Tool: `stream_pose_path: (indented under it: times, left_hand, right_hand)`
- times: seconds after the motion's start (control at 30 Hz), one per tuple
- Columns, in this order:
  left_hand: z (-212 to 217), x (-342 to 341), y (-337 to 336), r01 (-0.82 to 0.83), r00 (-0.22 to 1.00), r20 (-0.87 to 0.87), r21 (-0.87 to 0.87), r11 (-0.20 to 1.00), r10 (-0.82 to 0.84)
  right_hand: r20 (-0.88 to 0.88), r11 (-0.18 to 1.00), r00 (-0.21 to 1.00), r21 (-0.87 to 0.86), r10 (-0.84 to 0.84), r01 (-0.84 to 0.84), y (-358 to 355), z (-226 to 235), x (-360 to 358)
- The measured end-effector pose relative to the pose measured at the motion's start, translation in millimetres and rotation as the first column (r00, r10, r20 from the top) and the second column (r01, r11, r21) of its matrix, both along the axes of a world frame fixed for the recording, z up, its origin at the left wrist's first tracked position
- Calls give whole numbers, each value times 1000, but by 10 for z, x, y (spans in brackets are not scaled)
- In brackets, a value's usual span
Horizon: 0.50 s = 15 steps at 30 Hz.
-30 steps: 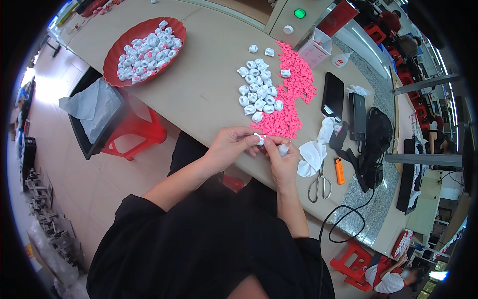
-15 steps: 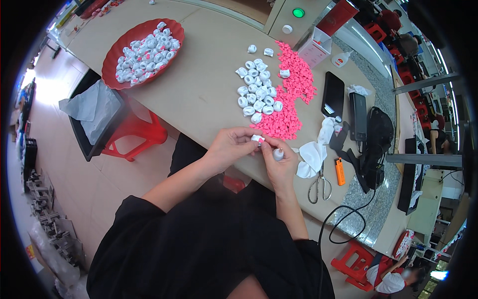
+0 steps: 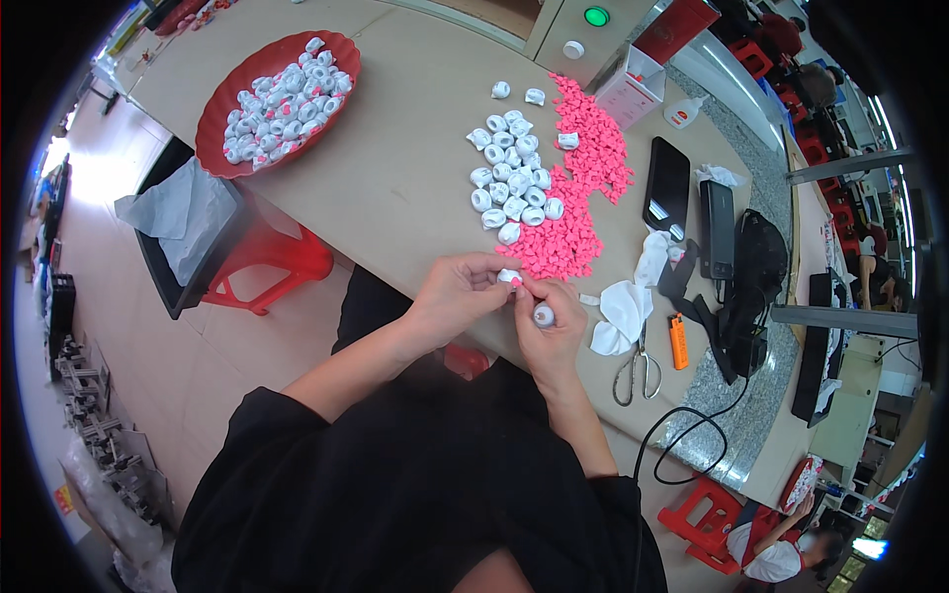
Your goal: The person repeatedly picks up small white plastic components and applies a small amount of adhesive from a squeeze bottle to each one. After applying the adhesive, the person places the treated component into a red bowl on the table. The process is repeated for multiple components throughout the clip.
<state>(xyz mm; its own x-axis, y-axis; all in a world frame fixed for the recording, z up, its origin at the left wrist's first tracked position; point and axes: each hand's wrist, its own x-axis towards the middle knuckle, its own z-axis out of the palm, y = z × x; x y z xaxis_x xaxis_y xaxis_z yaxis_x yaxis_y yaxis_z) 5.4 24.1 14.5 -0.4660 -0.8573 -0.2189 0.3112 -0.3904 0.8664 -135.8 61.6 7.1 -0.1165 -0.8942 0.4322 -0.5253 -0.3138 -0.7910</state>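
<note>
At the near edge of the beige table (image 3: pixel 395 168), my left hand (image 3: pixel 457 292) and my right hand (image 3: pixel 550 321) meet, both pinching one small white wrapped piece (image 3: pixel 510 278) with a pink bit showing. My right hand also holds a small white roll (image 3: pixel 543 315) in its palm. Just beyond my hands lies a heap of small pink pieces (image 3: pixel 583 188). A cluster of white wrapped pieces (image 3: pixel 512 183) lies beside the heap, to its left.
A red dish (image 3: pixel 213 124) full of wrapped pieces sits far left. Right of my hands lie white tissue (image 3: pixel 621 306), scissors (image 3: pixel 638 366), an orange lighter (image 3: pixel 678 341), a black phone (image 3: pixel 667 190) and black cables. A red stool (image 3: pixel 262 267) and a bin stand under the table.
My hands have stayed in place at the table edge; only the fingers have shifted a little around the small wrapped piece.
</note>
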Motion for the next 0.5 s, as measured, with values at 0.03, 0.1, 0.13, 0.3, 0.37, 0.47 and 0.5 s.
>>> stream_pose_path:
  times: [0.03,0.1,0.13,0.3,0.37,0.47,0.5]
  left_hand:
    - [15,10,-3,12,1000,27,-1,1000,-12]
    - [-10,7,-5,3,1000,-5,3,1000,-3]
    - [-18,-3,-8,2,1000,-23,3,1000,-2]
    - [-30,-13,-19,-10,999,-40,-4,1000,9]
    - [-64,-13,-3,-23,999,-49,-4,1000,23]
    - [-77,-20,-4,-40,998,-49,-2,999,40]
    - [-75,-20,-4,-32,999,-28,-4,999,32]
  right_hand:
    - [-13,1000,1000,-11,-2,1,-2,-4,-2]
    - [-39,999,999,-33,-4,2,-1,-21,-2]
    - [-45,999,999,-37,-6,5,-4,-17,-5]
    - [6,1000,1000,-23,-10,10,-27,-35,-6]
    - [19,1000,1000,11,-12,12,-23,-9,-3]
    - [20,1000,1000,20,-13,13,-19,-21,-1]
    - [17,1000,1000,16,-14,13,-20,-28,-1]
